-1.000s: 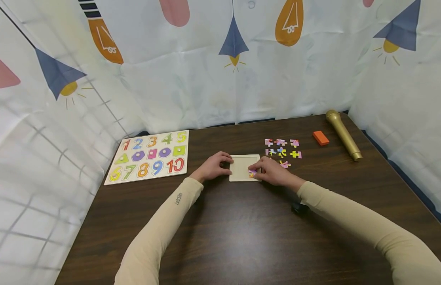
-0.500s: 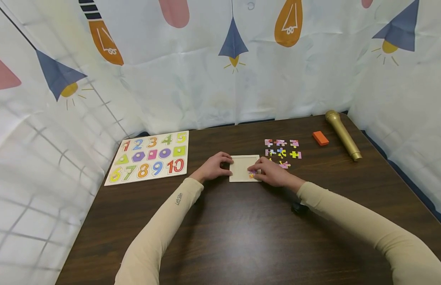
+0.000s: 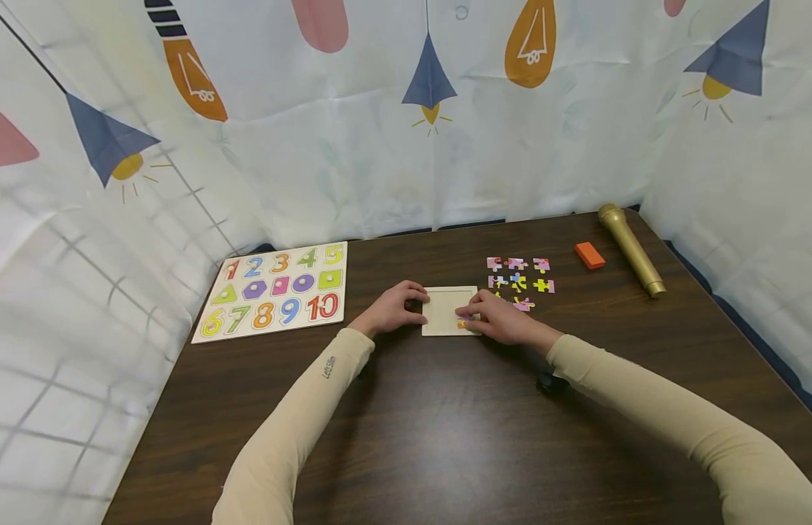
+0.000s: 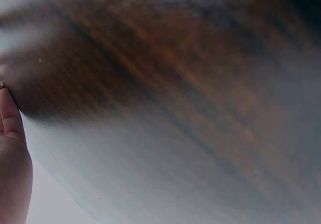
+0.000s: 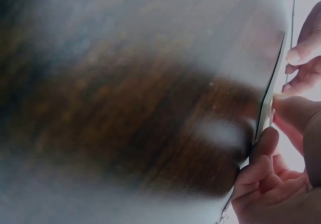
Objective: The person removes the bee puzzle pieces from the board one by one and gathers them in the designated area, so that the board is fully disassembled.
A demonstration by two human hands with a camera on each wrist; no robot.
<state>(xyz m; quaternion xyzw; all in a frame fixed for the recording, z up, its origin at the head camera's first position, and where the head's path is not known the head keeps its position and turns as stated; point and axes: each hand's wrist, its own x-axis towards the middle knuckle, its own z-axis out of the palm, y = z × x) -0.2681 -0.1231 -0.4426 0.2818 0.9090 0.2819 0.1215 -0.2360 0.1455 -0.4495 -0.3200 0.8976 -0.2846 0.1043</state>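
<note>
In the head view a small pale puzzle tray [image 3: 439, 312] with a raised rim lies flat on the dark table. My left hand [image 3: 394, 308] holds it at its left edge, thumb and fingertips set apart along the rim. A colourful jigsaw piece [image 3: 462, 324] shows in the tray's lower right area, partly hidden under my right hand [image 3: 501, 318], whose thumb and fingers pinch it. Seen from the right wrist, the tray [image 5: 271, 91] is almost edge-on, with both hands at it. Only part of the left hand [image 4: 11, 153] enters the left wrist view.
Several loose jigsaw pieces [image 3: 518, 281] lie right of the tray, some partly covered by the right hand. A number puzzle board [image 3: 281, 299] sits at left. Farther right are an orange block [image 3: 590, 255] and a gold microphone [image 3: 632, 248]. A dark object [image 3: 552, 383] lies beside the right sleeve.
Both hands stay at the tray. The fingers of my right hand shift only slightly over the jigsaw piece; nothing else visibly moves.
</note>
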